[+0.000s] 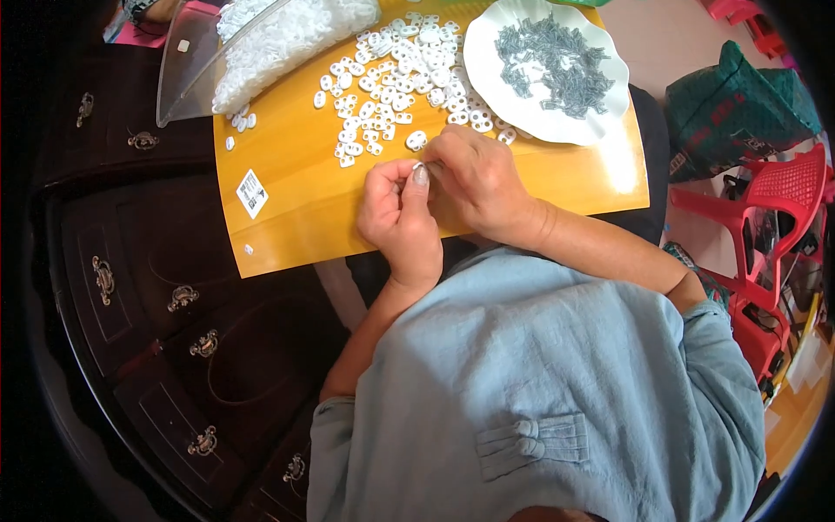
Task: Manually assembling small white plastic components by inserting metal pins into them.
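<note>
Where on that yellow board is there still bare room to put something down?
The yellow board is bare along its left and near edge, around the small white sticker, and at the right corner below the white plate. The far middle is crowded with white plastic pieces; both hands fill the near centre.

A small white plastic piece (418,166) sat pinched between the fingertips of the left hand (398,217) and the right hand (477,181), both closed on it just above the near edge of the yellow board (287,157). Only a sliver of it showed; its shape could not be told. Farther up the board lay a loose scatter of white oval pieces (391,78), flat, many touching. One of them (417,139) lay apart, just beyond the fingers.
</note>
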Motion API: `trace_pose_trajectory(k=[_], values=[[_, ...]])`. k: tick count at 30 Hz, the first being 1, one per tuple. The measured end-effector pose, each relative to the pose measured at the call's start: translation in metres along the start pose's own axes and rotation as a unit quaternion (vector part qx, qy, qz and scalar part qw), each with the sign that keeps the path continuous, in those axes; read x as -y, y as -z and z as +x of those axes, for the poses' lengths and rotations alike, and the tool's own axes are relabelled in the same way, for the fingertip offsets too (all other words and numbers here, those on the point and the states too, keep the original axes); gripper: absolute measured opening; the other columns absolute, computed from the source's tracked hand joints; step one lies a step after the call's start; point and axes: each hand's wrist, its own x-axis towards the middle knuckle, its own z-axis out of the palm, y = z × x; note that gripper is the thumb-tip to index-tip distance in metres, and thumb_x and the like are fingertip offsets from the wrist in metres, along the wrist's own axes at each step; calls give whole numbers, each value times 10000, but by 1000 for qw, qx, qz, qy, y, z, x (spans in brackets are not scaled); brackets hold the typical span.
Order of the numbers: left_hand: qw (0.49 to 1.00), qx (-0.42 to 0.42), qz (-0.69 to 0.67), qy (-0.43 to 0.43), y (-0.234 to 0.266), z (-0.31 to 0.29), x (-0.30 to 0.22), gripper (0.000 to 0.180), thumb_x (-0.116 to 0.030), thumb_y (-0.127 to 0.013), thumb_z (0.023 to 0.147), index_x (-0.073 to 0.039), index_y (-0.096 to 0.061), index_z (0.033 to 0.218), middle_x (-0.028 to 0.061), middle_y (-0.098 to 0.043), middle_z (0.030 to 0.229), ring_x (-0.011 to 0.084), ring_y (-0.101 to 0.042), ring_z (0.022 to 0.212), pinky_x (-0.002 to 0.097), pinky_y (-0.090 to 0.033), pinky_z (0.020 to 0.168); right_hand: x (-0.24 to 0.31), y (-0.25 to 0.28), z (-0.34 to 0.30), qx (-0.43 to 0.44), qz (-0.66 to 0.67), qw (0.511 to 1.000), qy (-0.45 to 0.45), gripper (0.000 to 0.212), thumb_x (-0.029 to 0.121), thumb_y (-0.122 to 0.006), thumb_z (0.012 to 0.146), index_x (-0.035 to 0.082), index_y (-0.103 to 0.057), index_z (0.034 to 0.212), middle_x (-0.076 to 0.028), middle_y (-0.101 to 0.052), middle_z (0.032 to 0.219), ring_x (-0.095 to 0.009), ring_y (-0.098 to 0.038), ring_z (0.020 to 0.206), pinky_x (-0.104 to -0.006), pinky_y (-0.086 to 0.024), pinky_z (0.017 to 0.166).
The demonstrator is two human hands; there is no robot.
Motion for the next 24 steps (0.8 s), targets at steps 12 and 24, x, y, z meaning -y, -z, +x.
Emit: trace_pose_trajectory(k=[12, 24], values=[[994, 10, -77, 71, 6, 2, -21, 63, 16, -617, 914, 16, -605, 976, 44, -610, 778, 52, -523, 571, 182, -407, 447, -1, 1, -5, -36, -6, 999, 10, 191, -14, -657, 815, 31, -610, 994, -130, -561, 782, -302, -597, 718, -363, -465, 614], [997, 27, -54, 55, 12, 3, -22, 69, -2, -625, 916, 22, -605, 978, 49, -617, 792, 56, -528, 581, 183, -413, 461, 2, 4, -5, -27, -57, 998, 19, 184, -17, -650, 816, 32, -618, 990, -128, -557, 792, -300, -601, 733, -362, -479, 612]])
